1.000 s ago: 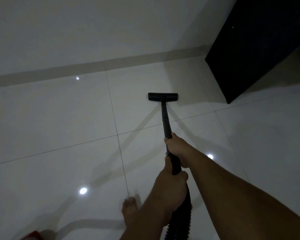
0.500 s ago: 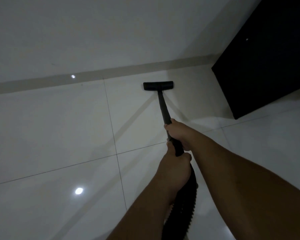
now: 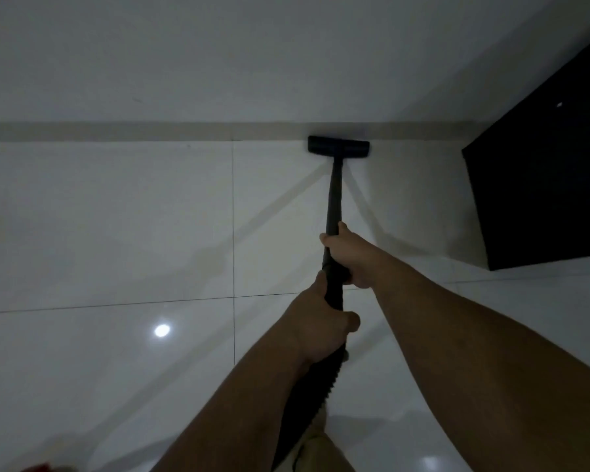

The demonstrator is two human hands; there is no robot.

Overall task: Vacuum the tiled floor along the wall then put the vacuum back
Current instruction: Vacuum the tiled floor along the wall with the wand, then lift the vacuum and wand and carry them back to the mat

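Black nozzle: the vacuum head lies flat on the tiled floor at the far side, its far edge touching or just short of the skirting strip; which of the two I cannot tell.
Head axis: long side runs left to right, parallel to the wall.
Wand: the black wand runs from the middle of the head straight back toward the person, square to the wall.
Direction from grip: the head lies far and dead ahead of both hands, a shade left of the right one.
Right hand: the right hand is the farther grip, fingers curled round the wand, so it is the nearer hand to the head.
Left hand: the left hand wraps the wand nearer the body, just above the ribbed hose.
Right side: a dark cabinet stands against the wall, well apart from the head.
Judgement: with the head at the wall, the coming stroke likely pulls back or slides sideways along the strip.
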